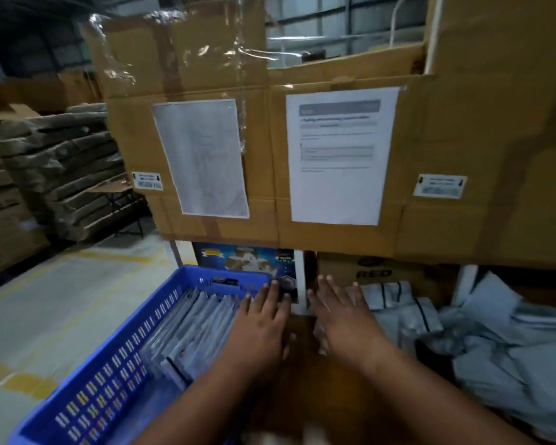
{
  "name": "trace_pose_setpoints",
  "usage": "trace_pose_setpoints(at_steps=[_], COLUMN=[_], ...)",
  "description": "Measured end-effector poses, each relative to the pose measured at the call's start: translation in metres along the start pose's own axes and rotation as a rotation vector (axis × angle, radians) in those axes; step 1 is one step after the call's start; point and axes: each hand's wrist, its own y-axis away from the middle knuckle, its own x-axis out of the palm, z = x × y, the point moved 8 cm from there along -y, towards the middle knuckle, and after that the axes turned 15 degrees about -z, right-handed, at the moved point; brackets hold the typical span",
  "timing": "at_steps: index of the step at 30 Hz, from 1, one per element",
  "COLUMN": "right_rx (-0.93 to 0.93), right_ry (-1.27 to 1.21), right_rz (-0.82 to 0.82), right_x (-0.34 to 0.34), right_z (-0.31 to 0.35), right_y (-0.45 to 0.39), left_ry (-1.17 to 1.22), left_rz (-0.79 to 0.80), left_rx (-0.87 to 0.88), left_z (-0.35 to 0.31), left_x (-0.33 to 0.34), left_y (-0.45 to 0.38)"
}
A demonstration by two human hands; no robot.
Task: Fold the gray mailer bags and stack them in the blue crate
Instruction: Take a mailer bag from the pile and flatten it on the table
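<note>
warehouse surroundings from the one head view: tall cardboard boxes [270, 162] with taped paper sheets [339, 155] stand just beyond my fingertips, flattened cartons [55, 168] are stacked far off past my left hand, and yellow lines mark the concrete floor [45, 303].

the blue crate [109, 370] sits under and beside my left hand [264, 319]. it already holds a row of folded gray mailer bags [190, 329] standing on edge and leaning together, filling the far part; the near end looks bare, so i judge there is room for more.

my left hand's fingers [272, 292] are straight and spread, over the crate's far corner; whether they touch the folded bags i cannot tell. my right hand [344, 319] has fingers [326, 289] straight and spread too, holding nothing, at the edge of the loose pile of unfolded mailer bags [495, 335], which lies crumpled off past that hand.

by my reckoning the job is partway: a good batch folded and stacked, a sizeable heap left to fold.
</note>
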Motion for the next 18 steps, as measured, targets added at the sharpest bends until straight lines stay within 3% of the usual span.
trace_pose_setpoints(at_steps=[3,12,15,18], right_rx=[0.091,0.384,0.446,0.421], right_ry=[0.01,-0.021,-0.024,-0.034], right_rz=[0.061,0.361,0.377,0.353], right_x=[0.01,0.095,0.12,0.138], right_z=[-0.034,-0.136,-0.156,-0.165], right_y=[0.052,0.164,0.17,0.148], left_ry=[0.052,0.179,0.234,0.26], left_rz=[0.045,0.492,0.544,0.446], left_rx=[0.031,-0.004,-0.032,-0.123], left_z=[-0.055,-0.136,-0.13,-0.108], left_x=[0.032,0.125,0.152,0.179], left_y=[0.011,0.021,0.009,-0.018])
